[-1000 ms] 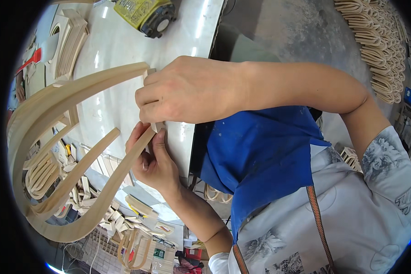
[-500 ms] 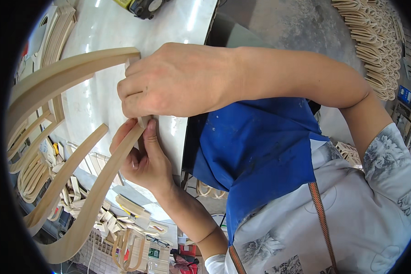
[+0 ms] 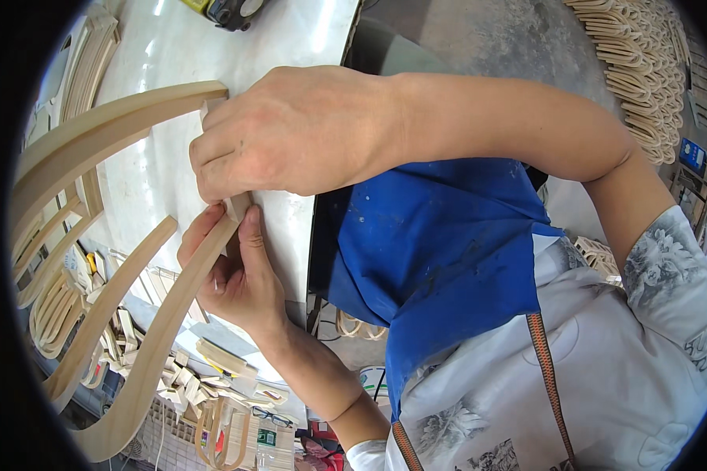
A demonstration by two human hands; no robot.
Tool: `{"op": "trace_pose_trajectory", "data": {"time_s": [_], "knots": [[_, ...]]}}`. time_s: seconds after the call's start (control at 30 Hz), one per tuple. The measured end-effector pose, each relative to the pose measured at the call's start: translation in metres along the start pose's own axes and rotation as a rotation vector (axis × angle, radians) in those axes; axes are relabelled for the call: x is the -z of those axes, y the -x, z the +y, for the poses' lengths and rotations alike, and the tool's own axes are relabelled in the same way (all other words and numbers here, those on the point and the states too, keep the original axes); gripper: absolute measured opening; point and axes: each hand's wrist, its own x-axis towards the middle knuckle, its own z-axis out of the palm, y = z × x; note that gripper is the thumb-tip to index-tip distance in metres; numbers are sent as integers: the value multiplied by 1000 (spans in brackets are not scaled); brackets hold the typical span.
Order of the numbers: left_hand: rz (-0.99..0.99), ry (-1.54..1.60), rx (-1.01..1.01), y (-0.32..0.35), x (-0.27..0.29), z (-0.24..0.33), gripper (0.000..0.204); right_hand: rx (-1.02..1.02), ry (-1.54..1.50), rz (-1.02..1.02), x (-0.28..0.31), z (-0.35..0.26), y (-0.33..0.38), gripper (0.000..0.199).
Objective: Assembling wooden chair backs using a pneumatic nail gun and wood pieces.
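Observation:
A frame of pale wood with long curved legs (image 3: 159, 318) spans the left side. Its upper curved piece (image 3: 118, 125) ends beside my right hand (image 3: 283, 133), whose fingers are wrapped over the short crosspiece (image 3: 238, 206) between the two bent parts. Below it, my left hand (image 3: 239, 279) pinches the end of the lower curved leg where it meets the crosspiece, thumb on the right side and fingers on the left. Most of the crosspiece is hidden under my right hand.
The frame is over a shiny metal-topped table (image 3: 283, 47). A yellow and black tool (image 3: 224, 9) lies at its far edge. Loose wood offcuts (image 3: 188, 385) are heaped at lower left, with glasses (image 3: 271, 416) nearby. Bent wooden parts (image 3: 636, 71) are stacked at far right.
The whole view has shifted slightly, with both hands and the frame a little further left. A bit more of the crosspiece shows between my hands. Both grips look the same.

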Motion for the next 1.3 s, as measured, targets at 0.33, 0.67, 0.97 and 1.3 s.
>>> {"op": "trace_pose_trajectory", "data": {"time_s": [0.33,0.67,0.97,1.3], "knots": [[-120,-10,-73,-5,9,-10,37,-7,-9,6,-2,1,0,14],[-154,61,-70,-8,11,-16,35,-20,23,-5,-1,-1,3,19],[-129,16,-42,-7,11,-14,33,71,659,473,95,63,6,46],[-142,16,-24,-7,15,-14,33,-96,606,-106,152,57,-12,28]]}}
